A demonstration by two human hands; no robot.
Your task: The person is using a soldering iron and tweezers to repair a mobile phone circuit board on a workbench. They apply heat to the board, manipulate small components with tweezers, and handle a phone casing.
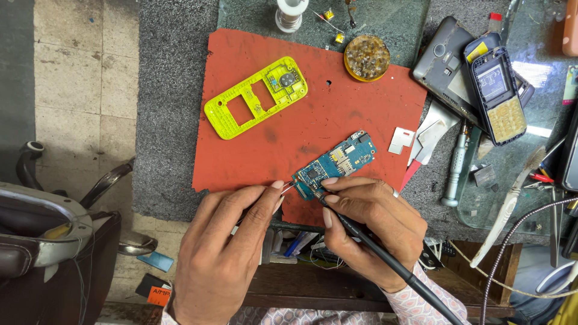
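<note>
A blue phone circuit board [337, 161] lies tilted on a red mat [337, 102] near its front edge. My right hand [373, 222] grips a black soldering iron [385, 256] like a pen, its tip touching the board's lower left corner. My left hand [226, 253] pinches a thin wire [288, 188] between thumb and forefinger, its end at the same corner of the board. A yellow-green phone frame [256, 96] rests on the mat's upper left.
A round tin of flux [366, 57] and a solder spool [289, 13] sit at the mat's far edge. Grey and dark phone parts [475, 72], a screwdriver [456, 162], a white brush [509, 207] and cables lie right. A chair [48, 229] stands left.
</note>
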